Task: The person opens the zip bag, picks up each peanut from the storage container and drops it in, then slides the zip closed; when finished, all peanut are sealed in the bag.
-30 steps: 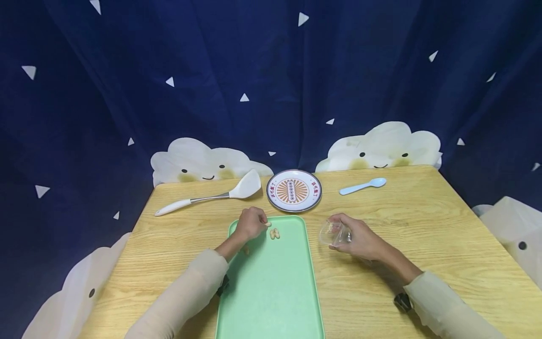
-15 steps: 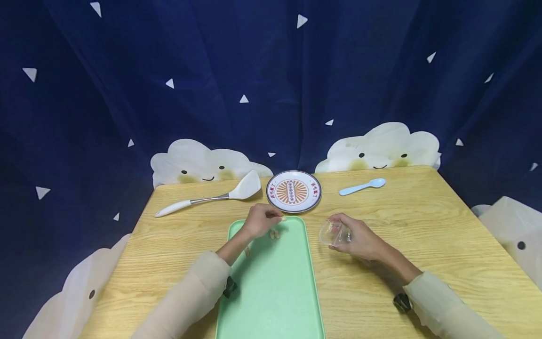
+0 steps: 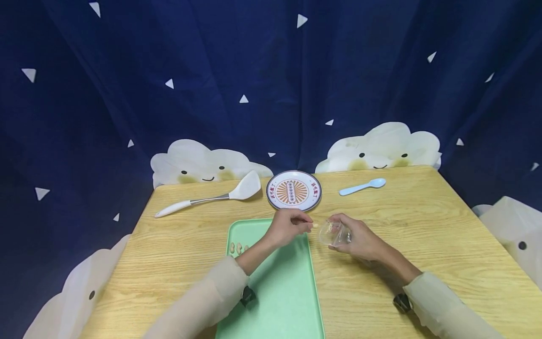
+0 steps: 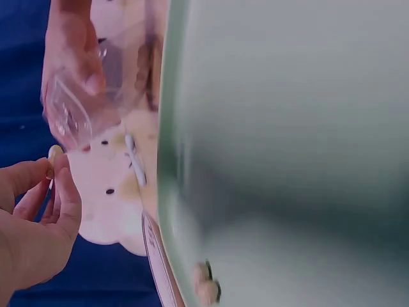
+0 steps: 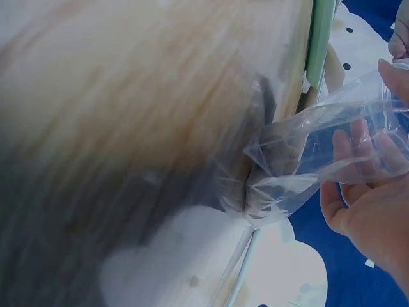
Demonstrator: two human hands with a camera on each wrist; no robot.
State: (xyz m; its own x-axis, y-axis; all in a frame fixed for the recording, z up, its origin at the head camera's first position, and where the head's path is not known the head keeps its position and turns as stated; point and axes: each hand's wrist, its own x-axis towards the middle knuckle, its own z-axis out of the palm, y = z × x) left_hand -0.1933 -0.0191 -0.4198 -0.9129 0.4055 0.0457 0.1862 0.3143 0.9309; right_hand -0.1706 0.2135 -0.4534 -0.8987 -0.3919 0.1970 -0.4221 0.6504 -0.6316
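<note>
My left hand [image 3: 289, 227] pinches an unshelled peanut [image 3: 315, 225] between thumb and fingertips, over the far right corner of the green tray [image 3: 292, 292]. The peanut [image 4: 55, 152] stands out at the fingertips in the left wrist view. Right of the tray, my right hand [image 3: 362, 240] grips a clear plastic bag [image 3: 328, 234], its round mouth facing left towards the peanut. The bag [image 5: 287, 153] hangs crumpled past the fingers in the right wrist view. Several peanuts [image 3: 239, 248] lie at the tray's left edge, partly behind my left forearm; two more peanuts [image 4: 206, 283] show in the left wrist view.
A white spatula [image 3: 211, 197] lies at the back left of the wooden table [image 3: 402, 212]. Behind the tray sits a round patterned plate [image 3: 294, 190], with a light blue spoon [image 3: 362, 187] to its right. A dark blue curtain [image 3: 271, 70] hangs beyond the table.
My left hand has carried the peanut rightwards across the tray's far end to just beside the bag's mouth. The right hand and bag have stayed in place.
</note>
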